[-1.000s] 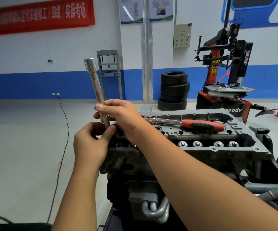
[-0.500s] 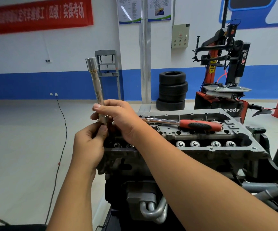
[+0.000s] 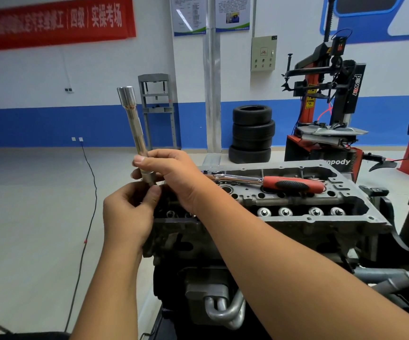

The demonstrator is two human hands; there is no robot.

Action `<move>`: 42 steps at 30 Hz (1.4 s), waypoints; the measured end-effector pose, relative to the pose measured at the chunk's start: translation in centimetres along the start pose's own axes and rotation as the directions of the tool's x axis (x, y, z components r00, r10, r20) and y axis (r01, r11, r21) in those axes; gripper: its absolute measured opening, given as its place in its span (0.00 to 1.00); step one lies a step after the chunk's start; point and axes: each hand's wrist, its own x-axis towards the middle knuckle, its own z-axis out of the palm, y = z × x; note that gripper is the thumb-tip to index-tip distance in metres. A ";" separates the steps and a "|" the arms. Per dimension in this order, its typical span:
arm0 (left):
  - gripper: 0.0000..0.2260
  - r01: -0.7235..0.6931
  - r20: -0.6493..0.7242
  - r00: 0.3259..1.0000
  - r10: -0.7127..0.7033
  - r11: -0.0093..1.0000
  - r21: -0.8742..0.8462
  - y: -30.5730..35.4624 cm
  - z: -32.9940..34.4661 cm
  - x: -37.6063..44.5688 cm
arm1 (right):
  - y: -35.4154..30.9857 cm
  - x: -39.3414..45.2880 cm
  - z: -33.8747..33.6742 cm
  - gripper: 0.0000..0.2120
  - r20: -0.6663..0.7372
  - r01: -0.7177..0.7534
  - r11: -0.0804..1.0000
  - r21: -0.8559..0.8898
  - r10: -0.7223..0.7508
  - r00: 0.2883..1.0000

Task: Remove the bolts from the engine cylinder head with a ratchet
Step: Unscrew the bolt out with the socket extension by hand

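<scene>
Ratchet (image 3: 272, 181) lies unused on cylinder head (image 3: 296, 217). Right hand (image 3: 174, 175) grips extension bar (image 3: 134, 128) upright; left hand (image 3: 127, 212) pinches its lower end. Bolt removal apparently not begun.

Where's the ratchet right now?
The ratchet lies unheld across the top of the cylinder head, right of centre in the head view, beyond the right hand.

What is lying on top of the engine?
A ratchet with a red handle lies across the cylinder head. The right hand covers the near-left corner, so anything there is hidden.
</scene>
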 end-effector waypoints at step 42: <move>0.03 -0.045 0.066 0.997 0.039 0.994 0.095 -0.1 -0.3 0.1 | 0.1 -0.2 0.0 0.05 0.002 0.022 1.000 0.004 -0.022 1.000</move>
